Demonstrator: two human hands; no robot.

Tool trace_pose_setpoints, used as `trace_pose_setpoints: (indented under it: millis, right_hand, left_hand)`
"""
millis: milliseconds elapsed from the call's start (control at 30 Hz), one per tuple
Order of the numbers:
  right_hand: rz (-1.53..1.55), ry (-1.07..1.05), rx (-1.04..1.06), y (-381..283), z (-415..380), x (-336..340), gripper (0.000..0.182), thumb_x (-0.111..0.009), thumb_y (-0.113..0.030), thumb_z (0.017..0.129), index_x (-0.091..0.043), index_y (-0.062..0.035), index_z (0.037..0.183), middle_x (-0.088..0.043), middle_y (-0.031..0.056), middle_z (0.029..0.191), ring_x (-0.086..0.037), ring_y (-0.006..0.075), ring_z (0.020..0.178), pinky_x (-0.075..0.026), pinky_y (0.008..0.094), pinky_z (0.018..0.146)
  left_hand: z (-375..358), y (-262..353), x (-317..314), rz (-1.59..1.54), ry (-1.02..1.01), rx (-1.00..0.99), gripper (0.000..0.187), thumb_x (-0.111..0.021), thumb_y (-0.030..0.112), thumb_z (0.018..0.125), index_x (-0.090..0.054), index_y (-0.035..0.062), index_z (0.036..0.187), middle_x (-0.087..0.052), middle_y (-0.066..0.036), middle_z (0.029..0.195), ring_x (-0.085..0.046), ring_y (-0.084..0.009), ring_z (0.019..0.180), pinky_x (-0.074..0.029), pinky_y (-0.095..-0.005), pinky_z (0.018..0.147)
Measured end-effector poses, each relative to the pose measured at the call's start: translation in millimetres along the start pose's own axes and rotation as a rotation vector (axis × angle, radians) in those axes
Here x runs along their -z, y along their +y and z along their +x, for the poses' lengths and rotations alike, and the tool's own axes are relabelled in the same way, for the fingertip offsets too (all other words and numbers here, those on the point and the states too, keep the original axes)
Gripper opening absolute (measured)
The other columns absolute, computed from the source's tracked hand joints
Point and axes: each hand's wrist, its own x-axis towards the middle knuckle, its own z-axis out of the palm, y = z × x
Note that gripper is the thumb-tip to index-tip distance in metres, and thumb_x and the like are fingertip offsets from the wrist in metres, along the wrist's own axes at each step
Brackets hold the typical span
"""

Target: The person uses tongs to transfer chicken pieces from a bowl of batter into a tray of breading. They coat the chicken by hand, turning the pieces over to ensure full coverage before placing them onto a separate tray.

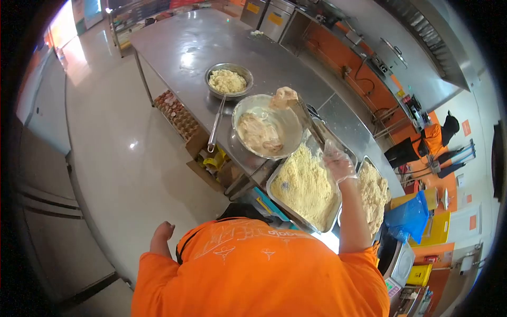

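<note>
Orange shirt (259, 274), right hand (338, 161) closed on tongs (311, 124), left hand (163, 232) empty, half-curled, two bowls (291, 133)

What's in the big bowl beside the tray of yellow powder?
The big bowl holds raw-looking meat pieces in a pale, wet coating; they hide its bottom, so nothing underneath shows.

Metal table (174, 47) | large bowl (289, 127) on top | small bowl (232, 96): beyond-left of large bowl | powder tray (293, 215): near-right | crumb tray (365, 157): farther right
</note>
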Motion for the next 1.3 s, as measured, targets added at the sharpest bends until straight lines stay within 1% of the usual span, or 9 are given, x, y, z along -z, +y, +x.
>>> trace_pose_setpoints:
  millis: [133,267,367,467,567,667,900,1100,1300]
  right_hand:
    - [-0.153,-0.053,-0.117,6,-5,-1,0.038,-0.053,-0.027,0.079,-0.052,-0.0068,0.112,-0.059,0.0103,0.102,-0.055,0.0196,0.089,-0.04,0.0248,0.081]
    - [-0.215,-0.077,-0.062,-23,-25,14,0.038,-0.05,-0.023,0.08,-0.049,-0.0129,0.116,-0.058,0.0102,0.104,-0.056,0.0218,0.088,-0.042,0.0268,0.08]
    - [-0.765,-0.164,0.098,-30,-23,27,0.033,-0.044,-0.016,0.082,-0.047,-0.0127,0.115,-0.058,0.0096,0.103,-0.058,0.0229,0.086,-0.044,0.0316,0.079]
    - [-1.03,-0.187,0.03,-60,-11,17,0.028,-0.037,-0.012,0.085,-0.045,-0.0106,0.111,-0.059,0.0101,0.097,-0.058,0.025,0.085,-0.046,0.0366,0.073]
    - [-1.094,-0.311,-0.07,-95,15,4,0.042,-0.037,-0.011,0.084,-0.032,-0.0199,0.125,-0.06,0.0105,0.088,-0.061,0.0253,0.076,-0.049,0.0374,0.061]
    - [-1.048,-0.239,0.06,-98,30,-14,0.026,-0.035,-0.019,0.087,-0.044,-0.0101,0.109,-0.059,0.0126,0.086,-0.06,0.0281,0.077,-0.048,0.0398,0.061]
    - [-0.918,-0.11,0.268,-52,49,-41,0.036,-0.03,-0.03,0.089,-0.039,-0.0121,0.119,-0.058,0.017,0.087,-0.059,0.0308,0.077,-0.047,0.0415,0.064]
    - [-0.46,0.025,-0.344,-68,45,-34,0.064,-0.021,-0.056,0.084,-0.055,-0.0062,0.106,-0.056,0.0204,0.101,-0.053,0.033,0.096,-0.039,0.0427,0.082]
    - [-0.501,0.007,-0.404,-43,33,-19,0.065,-0.021,-0.059,0.082,-0.054,-0.0097,0.108,-0.053,0.0213,0.106,-0.05,0.0337,0.102,-0.035,0.0411,0.087]
  left_hand:
    - [-1,25,8,-0.08,0.056,-0.042,0.039,-0.049,0.032,0.081,-0.053,-0.0011,0.1,-0.056,-0.019,0.101,-0.051,-0.0328,0.097,-0.041,-0.039,0.083]
    - [0,41,6,-0.063,0.05,-0.089,0.037,-0.05,0.033,0.08,-0.054,0.0022,0.1,-0.057,-0.017,0.101,-0.052,-0.0312,0.097,-0.041,-0.0378,0.083]
    - [-1,40,4,-0.028,0.018,-0.078,0.037,-0.05,0.034,0.08,-0.054,0.0031,0.1,-0.057,-0.016,0.101,-0.052,-0.0307,0.097,-0.041,-0.0377,0.084]
    - [34,0,-23,0.115,-0.016,-0.147,0.037,-0.049,0.034,0.08,-0.054,0.003,0.101,-0.057,-0.017,0.101,-0.052,-0.0313,0.098,-0.041,-0.0386,0.084]
    - [53,-22,-25,0.204,-0.042,-0.168,0.038,-0.049,0.034,0.08,-0.054,0.0021,0.101,-0.056,-0.018,0.103,-0.051,-0.0319,0.099,-0.04,-0.0392,0.085]
    - [1,12,3,-0.002,0.027,-0.035,0.039,-0.049,0.034,0.08,-0.054,0.0014,0.102,-0.055,-0.019,0.104,-0.05,-0.0324,0.1,-0.04,-0.0393,0.085]
    - [-11,3,-9,-0.039,-0.011,-0.003,0.04,-0.05,0.035,0.08,-0.054,0.0013,0.102,-0.055,-0.018,0.104,-0.05,-0.0316,0.1,-0.04,-0.0379,0.085]
    - [-13,-3,-8,-0.009,-0.028,0.029,0.042,-0.049,0.035,0.08,-0.053,0.0005,0.104,-0.056,-0.018,0.103,-0.051,-0.0318,0.099,-0.04,-0.0377,0.086]
    - [-7,2,1,-0.034,0.066,0.006,0.04,-0.049,0.034,0.08,-0.055,0.0006,0.101,-0.056,-0.018,0.103,-0.051,-0.0315,0.099,-0.039,-0.0377,0.086]
